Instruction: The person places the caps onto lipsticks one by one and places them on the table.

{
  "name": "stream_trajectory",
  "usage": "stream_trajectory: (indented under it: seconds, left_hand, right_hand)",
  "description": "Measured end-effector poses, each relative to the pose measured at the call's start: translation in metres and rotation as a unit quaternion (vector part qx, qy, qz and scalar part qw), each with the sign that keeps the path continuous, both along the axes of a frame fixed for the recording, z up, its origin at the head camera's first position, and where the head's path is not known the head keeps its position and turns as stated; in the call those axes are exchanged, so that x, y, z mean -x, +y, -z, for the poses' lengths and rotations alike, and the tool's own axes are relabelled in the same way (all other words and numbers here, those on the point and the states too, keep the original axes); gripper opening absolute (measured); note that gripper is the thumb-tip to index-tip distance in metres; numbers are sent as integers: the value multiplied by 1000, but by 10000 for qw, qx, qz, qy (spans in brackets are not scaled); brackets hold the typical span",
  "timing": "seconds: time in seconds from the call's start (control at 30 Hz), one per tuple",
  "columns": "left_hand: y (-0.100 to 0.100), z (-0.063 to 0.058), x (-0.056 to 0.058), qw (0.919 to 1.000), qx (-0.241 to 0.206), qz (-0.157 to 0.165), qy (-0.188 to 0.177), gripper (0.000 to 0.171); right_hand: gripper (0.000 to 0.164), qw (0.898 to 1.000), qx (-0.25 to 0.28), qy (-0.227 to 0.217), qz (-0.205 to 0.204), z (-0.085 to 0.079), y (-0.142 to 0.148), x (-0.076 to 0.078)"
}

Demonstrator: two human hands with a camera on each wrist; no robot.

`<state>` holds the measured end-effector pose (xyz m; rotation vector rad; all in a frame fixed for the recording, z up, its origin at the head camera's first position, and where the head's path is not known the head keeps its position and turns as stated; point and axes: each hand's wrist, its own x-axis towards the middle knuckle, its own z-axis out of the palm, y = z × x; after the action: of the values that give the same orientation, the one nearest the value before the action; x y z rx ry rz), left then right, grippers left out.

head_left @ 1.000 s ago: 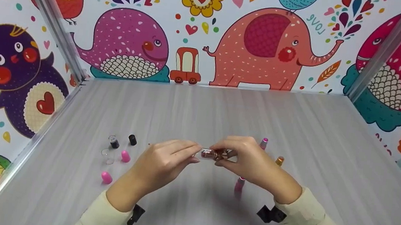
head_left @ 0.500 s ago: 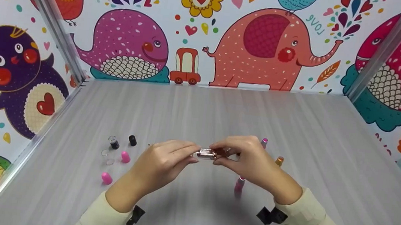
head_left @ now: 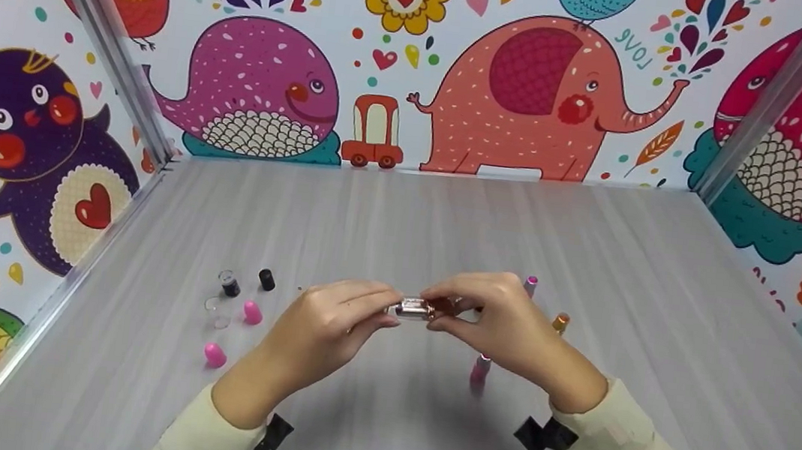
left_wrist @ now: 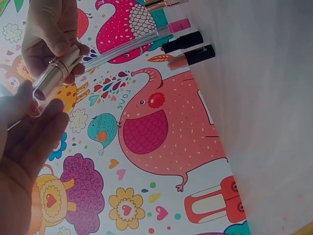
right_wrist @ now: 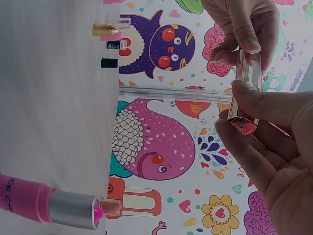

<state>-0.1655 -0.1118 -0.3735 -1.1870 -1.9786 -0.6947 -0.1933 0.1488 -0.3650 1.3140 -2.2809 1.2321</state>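
Above the middle of the table, both hands hold one lipstick sideways. It has a shiny rose-gold tube and a clear cap. My left hand pinches the clear cap end between thumb and fingers. Fingers of my right hand grip the metal base from the other side. In the right wrist view the lipstick stretches between the two hands, a reddish round end facing the camera. The left wrist view shows its metal tube tilted. Fingers hide parts of both ends.
Left on the table lie pink caps, a black cap, a clear-and-black piece and a faint clear cap. Right stand a pink lipstick and a gold one. Cartoon-printed walls enclose the table.
Compared with one second ago, more of the metal tube sits inside the clear cap, and the base lies closer to my left fingers. Over the last half second little differs.
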Motion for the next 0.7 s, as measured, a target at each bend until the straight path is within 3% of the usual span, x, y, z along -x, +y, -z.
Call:
stream_trajectory:
  seconds: [0.23, 0.7]
  left_hand:
    - [1, -2, -2, 9995, -95, 73, -288, 27]
    - [2, -1, -4, 9998, -28, -5, -181, 27]
  right_hand:
    - [30, 10000, 42, 70, -41, 0, -1, -1]
    - [30, 10000, -14, 12, 28, -1, -1, -3]
